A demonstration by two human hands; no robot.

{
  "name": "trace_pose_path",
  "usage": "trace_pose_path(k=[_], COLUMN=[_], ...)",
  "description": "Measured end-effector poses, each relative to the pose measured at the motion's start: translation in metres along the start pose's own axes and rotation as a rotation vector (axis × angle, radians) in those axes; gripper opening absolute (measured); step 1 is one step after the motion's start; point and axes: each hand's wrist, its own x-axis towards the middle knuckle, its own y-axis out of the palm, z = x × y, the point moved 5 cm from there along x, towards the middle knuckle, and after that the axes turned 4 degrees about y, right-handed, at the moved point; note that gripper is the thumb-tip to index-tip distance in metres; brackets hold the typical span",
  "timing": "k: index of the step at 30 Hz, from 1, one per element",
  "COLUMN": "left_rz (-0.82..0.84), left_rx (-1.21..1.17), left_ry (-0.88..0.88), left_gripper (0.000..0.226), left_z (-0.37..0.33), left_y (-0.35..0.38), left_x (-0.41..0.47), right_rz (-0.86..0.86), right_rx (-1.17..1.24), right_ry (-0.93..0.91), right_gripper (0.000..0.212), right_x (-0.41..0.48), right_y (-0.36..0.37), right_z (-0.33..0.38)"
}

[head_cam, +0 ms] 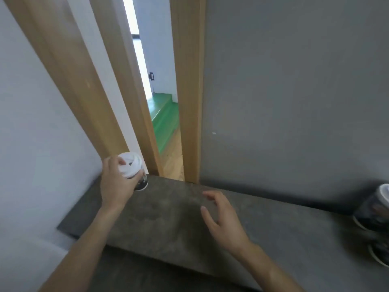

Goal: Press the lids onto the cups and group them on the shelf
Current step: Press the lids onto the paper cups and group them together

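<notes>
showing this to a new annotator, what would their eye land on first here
First comes the left hand gripping a white-lidded cup at the far left end of the grey shelf. Next is the right hand, open above the middle of the shelf and holding nothing. The bright green steps seen through the gap between the wooden posts also stand out, while blurred dark cups sit at the right edge.

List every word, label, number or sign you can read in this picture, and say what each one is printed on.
No text here can be read.
On the lidded cup held by the left hand: dark print on its side, too blurred to read.
On the cups at the right end of the shelf: dark patterned sides, blurred, nothing legible.
</notes>
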Motion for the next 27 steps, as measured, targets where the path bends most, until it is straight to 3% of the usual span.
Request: trace_pose_path(k=[3, 9, 12, 15, 19, 27], left_rz=[0.153, 0.471, 0.586, 0.699, 0.746, 0.627], left_rx=[-0.154, -0.423, -0.558, -0.639, -0.692, -0.760], left_ry=[0.085, 0.313, 0.353, 0.374, 0.228, 0.130], left_gripper=[0.056, 0.058, 0.058, 0.063, 0.081, 0.078], left_z=[-0.064, -0.210, -0.268, -0.302, -0.319, -0.326], left_y=[0.024, 0.090, 0.115, 0.140, 0.170, 0.184], left_x=[-0.063, -0.167, -0.207, -0.241, -0.270, -0.308], right_rz=[-0.030, -0.088, -0.178, -0.286, -0.344, -0.359], right_rx=[0.004, 0.113, 0.280, 0.293, 0.268, 0.274], right_ry=[0.031, 0.120, 0.147, 0.152, 0.176, 0.116], right_gripper=[0.038, 0.081, 0.076, 0.075, 0.075, 0.080], right_x=[-0.023, -0.078, -0.105, -0.126, -0.147, -0.153], right_y=[-0.028, -0.096, -0.134, -0.167, -0.190, -0.195], right_z=[-0.023, -0.071, -0.092, -0.118, -0.152, -0.168])
